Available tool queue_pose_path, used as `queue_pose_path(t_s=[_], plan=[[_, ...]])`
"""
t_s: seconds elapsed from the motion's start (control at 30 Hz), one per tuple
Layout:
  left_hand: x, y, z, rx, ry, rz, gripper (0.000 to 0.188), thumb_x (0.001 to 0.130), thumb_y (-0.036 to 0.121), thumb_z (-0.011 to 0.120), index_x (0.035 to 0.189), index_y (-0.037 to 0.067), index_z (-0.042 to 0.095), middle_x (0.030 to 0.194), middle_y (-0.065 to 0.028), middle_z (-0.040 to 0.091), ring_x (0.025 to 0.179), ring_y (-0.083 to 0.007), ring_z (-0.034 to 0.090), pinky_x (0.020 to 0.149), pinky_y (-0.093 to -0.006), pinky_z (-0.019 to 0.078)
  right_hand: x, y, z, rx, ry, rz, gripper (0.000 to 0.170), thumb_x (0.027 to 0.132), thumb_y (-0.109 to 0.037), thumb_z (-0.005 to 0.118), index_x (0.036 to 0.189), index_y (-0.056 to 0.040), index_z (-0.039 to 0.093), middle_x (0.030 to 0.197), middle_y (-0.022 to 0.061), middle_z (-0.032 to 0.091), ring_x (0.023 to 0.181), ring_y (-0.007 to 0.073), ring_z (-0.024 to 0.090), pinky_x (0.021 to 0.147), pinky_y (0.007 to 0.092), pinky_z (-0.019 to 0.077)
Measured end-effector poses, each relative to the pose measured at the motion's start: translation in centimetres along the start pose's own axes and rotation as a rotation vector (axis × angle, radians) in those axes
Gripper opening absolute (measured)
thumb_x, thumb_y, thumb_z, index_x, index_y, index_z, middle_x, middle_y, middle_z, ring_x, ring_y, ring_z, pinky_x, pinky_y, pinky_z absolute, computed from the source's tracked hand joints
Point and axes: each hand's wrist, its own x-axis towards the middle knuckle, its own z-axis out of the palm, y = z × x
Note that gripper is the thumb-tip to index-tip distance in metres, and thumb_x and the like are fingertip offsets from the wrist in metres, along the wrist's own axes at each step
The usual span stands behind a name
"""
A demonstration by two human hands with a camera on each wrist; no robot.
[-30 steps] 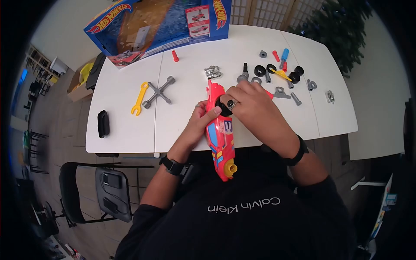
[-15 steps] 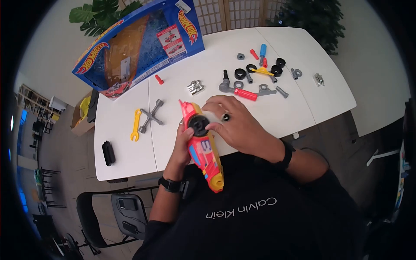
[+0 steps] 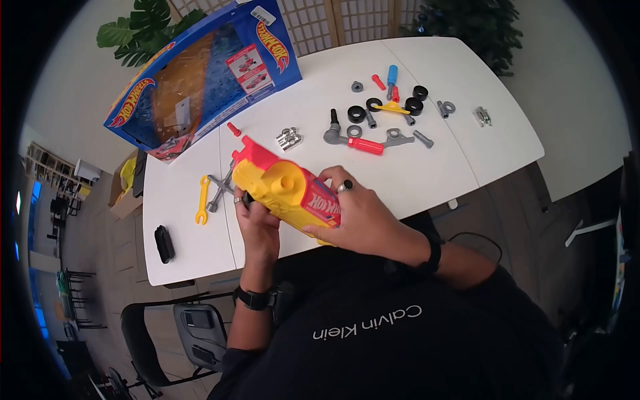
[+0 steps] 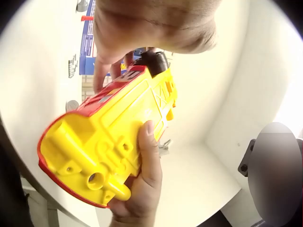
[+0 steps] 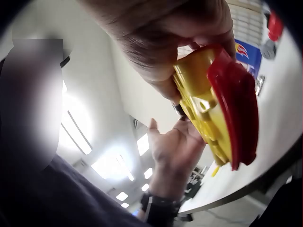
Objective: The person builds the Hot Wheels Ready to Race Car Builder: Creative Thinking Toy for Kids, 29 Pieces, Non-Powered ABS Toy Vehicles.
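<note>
A red and yellow toy car body is held above the table's front edge, tilted, its yellow side facing up in the head view. The left hand grips its far-left end, beside a black wheel that shows in the left wrist view. Around the other end curls the right hand, thumb on the yellow side; the left wrist view shows that thumb and palm against the yellow underside. In the right wrist view the car's red edge faces the camera.
On the white table lie a yellow wrench, a grey cross wrench, silver parts, a red-handled tool, several black wheels, bolts and a black tray. A blue box stands behind.
The car body has been turned over from its red side to its yellow side. The right hand has gone from the black wheel to the car's near end, and the view has shifted.
</note>
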Motion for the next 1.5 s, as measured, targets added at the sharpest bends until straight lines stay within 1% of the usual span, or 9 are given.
queue_pose_path(t_s=[0.07, 0.17, 0.27, 0.4, 0.6, 0.8, 1.0, 1.13, 1.5], plan=[[-0.2, -0.8, -0.1, -0.001, 0.013, 0.087, 0.073, 0.101, 0.053, 0.068, 0.154, 0.009, 0.041, 0.144, -0.0073, 0.058, 0.133, -0.0222, 0.059, 0.109, -0.0419, 0.0530, -0.2, 0.1, 0.3, -0.053, 0.117, -0.164, 0.076, 0.086, -0.039, 0.089, 0.134, 0.0001, 0.045, 0.112, 0.0217, 0.066, 0.084, 0.0328, 0.075, 0.079, 0.0425, 0.0599], [-0.5, -1.6, -1.3, -0.220, -0.007, 0.019, 0.074, 0.101, 0.062, 0.062, 0.150, 0.010, 0.046, 0.138, -0.0084, 0.062, 0.126, -0.0242, 0.064, 0.107, -0.0492, 0.0553, 0.5, -1.2, -3.8, 0.024, -0.242, -0.127, 0.053, 0.093, -0.047, 0.079, 0.120, -0.0050, 0.062, 0.107, 0.0148, 0.071, 0.071, 0.0279, 0.071, 0.067, 0.0390, 0.0557], [-1.1, 0.0, -1.2, -0.358, -0.142, -0.100, 0.077, 0.097, 0.072, 0.060, 0.149, 0.016, 0.050, 0.134, -0.0060, 0.063, 0.125, -0.0270, 0.064, 0.105, -0.0645, 0.0545, 4.3, 2.8, -9.1, -0.329, 0.249, -0.063, 0.038, 0.103, -0.043, 0.066, 0.102, -0.0052, 0.070, 0.076, 0.0108, 0.073, 0.075, 0.0354, 0.074, 0.071, 0.0469, 0.0577], [-1.6, -0.1, -1.4, -0.421, -0.034, -0.146, 0.079, 0.096, 0.074, 0.059, 0.148, 0.016, 0.051, 0.132, -0.0056, 0.064, 0.125, -0.0273, 0.064, 0.106, -0.0623, 0.0553, 8.5, 13.7, -16.4, -0.882, 0.240, 0.200, 0.028, 0.095, -0.017, 0.074, 0.122, -0.0136, 0.076, 0.116, 0.0125, 0.074, 0.105, 0.0316, 0.073, 0.087, 0.0440, 0.0591], [-2.0, -1.1, -1.8, -0.466, 0.011, -0.203, 0.078, 0.096, 0.074, 0.059, 0.148, 0.015, 0.051, 0.136, -0.0046, 0.064, 0.127, -0.0270, 0.063, 0.102, -0.0595, 0.0568, 9.1, 20.1, -17.7, -0.882, 0.056, 0.305, 0.025, 0.086, -0.012, 0.082, 0.110, -0.0129, 0.078, 0.113, 0.0102, 0.069, 0.109, 0.0300, 0.070, 0.090, 0.0420, 0.0579], [-1.9, -1.3, -1.7, -0.439, -0.124, -0.203, 0.072, 0.100, 0.070, 0.057, 0.146, 0.014, 0.053, 0.134, -0.0058, 0.066, 0.124, -0.0268, 0.065, 0.101, -0.0575, 0.0577, 6.9, 18.5, -17.5, -0.949, 0.209, 0.139, 0.020, 0.085, -0.014, 0.083, 0.096, -0.0051, 0.070, 0.111, 0.0106, 0.062, 0.109, 0.0305, 0.064, 0.089, 0.0421, 0.0575], [-1.2, -4.2, -1.8, -0.371, -0.062, -0.338, 0.066, 0.104, 0.063, 0.055, 0.142, 0.010, 0.055, 0.126, -0.0129, 0.070, 0.111, -0.0284, 0.073, 0.096, -0.0481, 0.0626, 3.9, 2.8, -11.2, 0.153, 0.142, -0.185, 0.039, 0.083, -0.006, 0.088, 0.111, -0.0045, 0.061, 0.126, 0.0117, 0.070, 0.119, 0.0224, 0.068, 0.095, 0.0362, 0.0590], [-1.5, -2.9, 2.3, -0.407, -0.098, -0.258, 0.060, 0.103, 0.041, 0.070, 0.144, 0.004, 0.047, 0.130, -0.0127, 0.068, 0.113, -0.0238, 0.072, 0.095, -0.0406, 0.0631, 2.1, -1.2, -5.2, -0.023, 0.017, -0.484, 0.060, 0.082, -0.024, 0.091, 0.133, -0.0059, 0.064, 0.127, 0.0137, 0.070, 0.119, 0.0309, 0.067, 0.101, 0.0395, 0.0548], [-3.2, -4.0, 1.4, -0.432, -0.105, -0.226, 0.097, 0.082, 0.048, 0.091, 0.150, 0.008, 0.033, 0.140, -0.0133, 0.057, 0.130, -0.0267, 0.063, 0.107, -0.0445, 0.0586, 1.2, 0.3, -0.4, -0.185, 0.041, -0.427, 0.071, 0.085, -0.035, 0.084, 0.148, -0.0089, 0.061, 0.147, 0.0174, 0.060, 0.142, 0.0346, 0.052, 0.116, 0.0448, 0.0452]])
